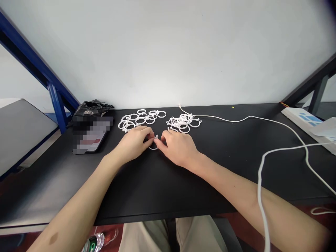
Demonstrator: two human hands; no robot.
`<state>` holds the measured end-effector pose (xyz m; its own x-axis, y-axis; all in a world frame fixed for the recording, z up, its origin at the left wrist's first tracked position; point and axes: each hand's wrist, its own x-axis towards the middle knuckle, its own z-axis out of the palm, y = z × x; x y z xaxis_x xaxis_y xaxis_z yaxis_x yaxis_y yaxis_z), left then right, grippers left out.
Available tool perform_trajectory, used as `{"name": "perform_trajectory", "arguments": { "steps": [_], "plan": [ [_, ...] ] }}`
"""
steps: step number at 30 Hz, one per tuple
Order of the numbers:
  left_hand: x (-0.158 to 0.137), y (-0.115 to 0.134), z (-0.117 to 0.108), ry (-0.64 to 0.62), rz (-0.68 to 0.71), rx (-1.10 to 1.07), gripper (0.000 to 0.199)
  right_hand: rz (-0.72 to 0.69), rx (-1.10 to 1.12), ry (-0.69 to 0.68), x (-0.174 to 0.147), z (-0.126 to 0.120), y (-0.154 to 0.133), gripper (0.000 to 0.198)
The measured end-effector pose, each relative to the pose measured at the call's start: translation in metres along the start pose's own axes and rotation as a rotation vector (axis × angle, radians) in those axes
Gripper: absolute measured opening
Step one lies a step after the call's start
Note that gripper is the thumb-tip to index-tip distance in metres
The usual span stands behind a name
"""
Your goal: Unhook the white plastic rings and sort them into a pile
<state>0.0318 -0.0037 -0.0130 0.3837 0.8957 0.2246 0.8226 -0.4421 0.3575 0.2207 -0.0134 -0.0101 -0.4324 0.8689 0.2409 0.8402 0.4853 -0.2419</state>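
My left hand [137, 142] and my right hand [179, 145] meet over the middle of the black table. Between their fingertips is a thin white plastic ring [153, 148] with a small knob at its top. The fingers of both hands are pinched on it, and part of the ring is hidden behind them. Just beyond my left hand lie several white rings [140, 123], loosely spread and mostly closed in shape. A denser, tangled heap of similar white rings [181, 122] lies just past my right hand; some of these have small end loops or knobs.
A phone [97, 134], partly blurred out, lies at the left beside a crumpled black plastic bag [91, 107]. A white cable [237, 121] runs across the right side of the black table [162, 189] and passes over my right forearm. A white box [304, 119] is at far right.
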Motion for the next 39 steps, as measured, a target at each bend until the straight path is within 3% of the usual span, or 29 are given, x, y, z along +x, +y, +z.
{"name": "perform_trajectory", "arguments": {
  "steps": [10,13,17,21,23,27,34,37,39],
  "plan": [
    [0.001,0.008,0.004,0.104,-0.050,-0.066,0.013,0.062,0.155,-0.120,0.000,-0.001,0.000,0.029],
    [0.003,0.008,0.002,0.201,-0.113,-0.143,0.036,0.073,0.167,-0.060,0.002,-0.002,-0.004,0.027],
    [0.005,0.003,-0.001,0.327,-0.202,-0.168,0.033,0.085,0.193,0.047,0.002,-0.003,-0.003,0.026],
    [0.005,-0.008,0.008,0.270,-0.118,-0.082,0.035,0.120,0.184,0.104,0.005,-0.005,0.012,0.031],
    [0.007,-0.013,0.017,0.229,-0.047,0.060,0.039,0.171,0.150,0.130,0.011,-0.010,0.025,0.034],
    [0.012,-0.013,0.030,0.187,0.012,0.252,0.048,0.349,0.025,0.125,0.023,-0.024,0.052,0.041],
    [0.009,-0.007,0.020,0.177,0.077,0.268,0.028,0.614,-0.205,0.052,0.028,-0.036,0.075,0.050],
    [0.006,-0.002,0.014,0.239,0.044,0.240,0.028,0.605,-0.225,0.103,0.026,-0.036,0.071,0.048],
    [0.006,-0.001,0.013,0.288,0.001,0.279,0.031,0.522,-0.213,0.121,0.023,-0.032,0.060,0.042]
  ]
}}
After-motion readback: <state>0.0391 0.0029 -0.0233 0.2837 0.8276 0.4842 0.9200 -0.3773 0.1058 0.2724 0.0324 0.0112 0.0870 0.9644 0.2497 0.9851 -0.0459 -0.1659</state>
